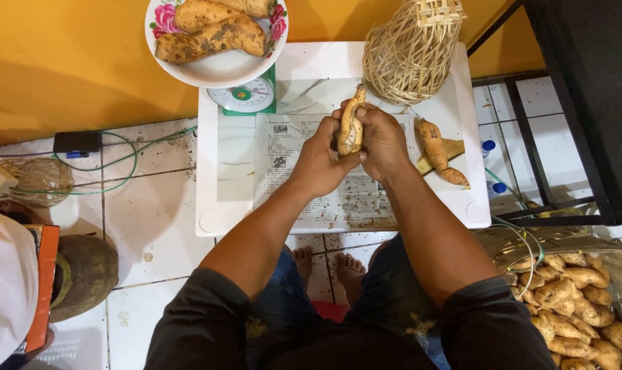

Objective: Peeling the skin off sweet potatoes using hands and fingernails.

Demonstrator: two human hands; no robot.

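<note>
My left hand (319, 162) and my right hand (381, 140) both grip one sweet potato (351, 129), partly peeled and held upright over a sheet of printed paper (283, 157) on a low white table (232, 185). Whether the right hand also holds a peeler or knife is hidden. Another peeled sweet potato (436, 147) lies on the table to the right, on a scrap of brown card. Peelings lie scattered on the paper under the hands.
A flowered plate (218, 68) with unpeeled sweet potatoes sits on a green kitchen scale (246, 96) at the table's back. A woven bamboo basket (410, 51) stands back right. A mesh basket of sweet potatoes (575, 301) is at lower right. Cables cross the tiled floor on the left.
</note>
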